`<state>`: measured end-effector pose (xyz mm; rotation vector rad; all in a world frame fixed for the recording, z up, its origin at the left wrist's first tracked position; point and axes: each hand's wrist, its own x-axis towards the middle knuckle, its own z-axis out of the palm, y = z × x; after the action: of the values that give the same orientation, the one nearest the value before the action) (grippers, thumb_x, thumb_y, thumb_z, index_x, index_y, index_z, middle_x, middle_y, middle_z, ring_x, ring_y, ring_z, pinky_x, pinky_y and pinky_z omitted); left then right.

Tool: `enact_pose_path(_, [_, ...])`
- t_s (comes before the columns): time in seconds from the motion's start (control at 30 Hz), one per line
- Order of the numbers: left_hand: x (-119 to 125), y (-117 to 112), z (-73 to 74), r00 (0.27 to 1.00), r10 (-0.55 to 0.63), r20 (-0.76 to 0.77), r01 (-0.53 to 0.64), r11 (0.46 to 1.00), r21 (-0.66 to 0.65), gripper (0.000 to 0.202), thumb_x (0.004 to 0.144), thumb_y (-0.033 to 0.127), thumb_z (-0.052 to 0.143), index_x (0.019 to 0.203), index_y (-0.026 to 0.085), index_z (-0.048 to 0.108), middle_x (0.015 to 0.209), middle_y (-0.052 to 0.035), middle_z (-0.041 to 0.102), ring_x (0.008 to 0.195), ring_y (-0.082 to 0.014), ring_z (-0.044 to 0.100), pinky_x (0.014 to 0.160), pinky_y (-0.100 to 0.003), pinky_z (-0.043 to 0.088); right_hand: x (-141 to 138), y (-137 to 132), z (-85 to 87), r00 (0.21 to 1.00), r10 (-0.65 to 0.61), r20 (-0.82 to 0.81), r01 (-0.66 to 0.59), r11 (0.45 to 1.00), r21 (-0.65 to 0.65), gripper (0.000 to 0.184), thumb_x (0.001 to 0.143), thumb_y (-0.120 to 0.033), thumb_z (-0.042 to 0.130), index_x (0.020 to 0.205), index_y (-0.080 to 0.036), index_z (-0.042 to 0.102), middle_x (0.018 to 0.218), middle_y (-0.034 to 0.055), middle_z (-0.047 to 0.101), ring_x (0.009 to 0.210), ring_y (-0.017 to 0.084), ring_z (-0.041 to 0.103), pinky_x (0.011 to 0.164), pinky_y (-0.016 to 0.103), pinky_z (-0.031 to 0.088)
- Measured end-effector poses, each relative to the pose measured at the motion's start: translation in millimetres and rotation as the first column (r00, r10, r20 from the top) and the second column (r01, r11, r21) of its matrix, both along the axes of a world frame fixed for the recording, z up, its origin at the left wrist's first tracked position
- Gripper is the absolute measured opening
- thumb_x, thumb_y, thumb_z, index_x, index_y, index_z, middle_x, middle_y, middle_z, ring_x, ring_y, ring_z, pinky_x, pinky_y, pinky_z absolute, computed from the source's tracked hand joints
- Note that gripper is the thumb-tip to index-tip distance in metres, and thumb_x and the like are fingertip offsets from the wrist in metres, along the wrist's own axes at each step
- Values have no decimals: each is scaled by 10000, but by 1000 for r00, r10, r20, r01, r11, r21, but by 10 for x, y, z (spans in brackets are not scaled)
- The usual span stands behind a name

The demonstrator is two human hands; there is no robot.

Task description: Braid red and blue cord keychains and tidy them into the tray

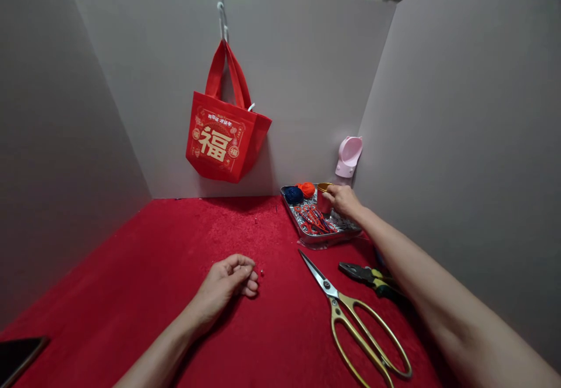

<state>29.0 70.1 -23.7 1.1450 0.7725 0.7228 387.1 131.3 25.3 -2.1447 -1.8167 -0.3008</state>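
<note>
My right hand [344,201] reaches to the metal tray [324,238], fingers and thumb closed on the rim of a red cup [323,203] with a gold edge. Next to the cup in the tray are a dark blue yarn ball [293,195], an orange yarn ball [306,189] and a heap of red patterned cords [313,217]. My left hand [234,277] rests low over the red cloth [175,259], its fingers curled and the thumb against them. What they hold, if anything, is hidden. Just right of its fingertips is a tiny shiny bit [262,272].
Gold-handled scissors [335,300] lie in front of the tray, beside pliers [368,274] partly under my right forearm. A red bag [225,137] hangs from a hook on the grey back wall [307,84]. A pink holder [349,157] stands in the back right corner. A dark flat object [20,359] is at lower left.
</note>
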Motion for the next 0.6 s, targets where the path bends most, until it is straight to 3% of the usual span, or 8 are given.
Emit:
enact_pose_path(0.13, [-4, 7, -14, 1000, -4, -1, 4, 1000, 10, 263, 704, 335, 646, 824, 132, 529, 704, -34, 620, 594, -121, 580, 604, -273, 461, 6, -80, 104, 999, 29, 42, -26, 998, -63, 227, 815, -295, 477, 825, -171, 667, 739, 68, 662, 650, 143, 559, 557, 231, 329])
enact_pose_path(0.27, [-3, 7, -12, 1000, 2, 2, -2, 1000, 1, 269, 690, 335, 658, 815, 133, 533, 693, -30, 616, 588, -121, 577, 600, -272, 460, 44, -226, 366, 996, 74, 56, -65, 988, -143, 149, 744, -255, 565, 721, -169, 684, 652, 46, 649, 578, 137, 544, 526, 235, 323])
enact_pose_path(0.4, [-4, 3, -13, 1000, 1, 0, -1, 1000, 5, 268, 688, 337, 658, 815, 134, 537, 699, -36, 620, 593, -125, 578, 597, -270, 457, 71, -287, 567, 997, 50, 59, -45, 995, -88, 211, 796, -264, 499, 796, -155, 679, 700, 59, 652, 619, 150, 560, 551, 242, 344])
enact_pose_path(0.5, [-9, 3, -20, 1000, -3, 4, 3, 1000, 10, 263, 700, 336, 648, 824, 133, 537, 704, -40, 621, 594, -124, 577, 604, -273, 458, 44, -238, 541, 997, 44, 57, -41, 998, -57, 229, 816, -265, 475, 813, -151, 673, 731, 69, 653, 644, 149, 567, 571, 239, 355])
enact_pose_path(0.6, [-12, 8, -29, 1000, -6, 12, 6, 1000, 5, 258, 700, 333, 647, 823, 135, 535, 705, -37, 620, 595, -123, 577, 605, -272, 459, 17, -156, 398, 998, 32, 59, -28, 998, -58, 210, 802, -267, 498, 770, -154, 672, 711, 69, 652, 631, 147, 559, 558, 235, 347])
